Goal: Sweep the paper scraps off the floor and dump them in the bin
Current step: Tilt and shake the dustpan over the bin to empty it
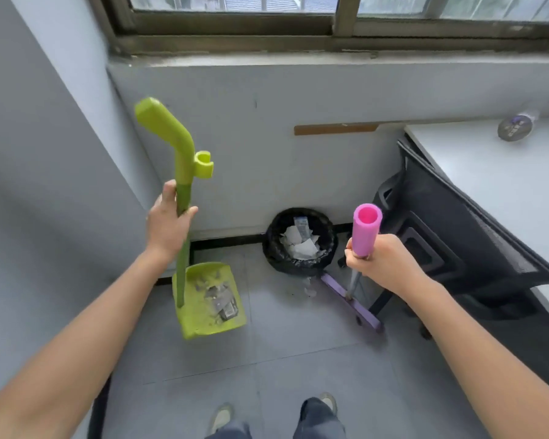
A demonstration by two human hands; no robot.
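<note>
Dustpan (210,299) hangs tilted at left, below our left hand (168,223), which is curled around its green shaft; paper scraps (221,301) lie in the pan. Our right hand (384,264) grips the broom (366,229) at the base of its pink sleeve, and the purple head (352,299) rests on the tiles just beside the bin (300,242). We note the bin stands against the wall, black-lined, with paper inside. A black chair (441,248) crowds its right side, beside a white desk (504,185).
</note>
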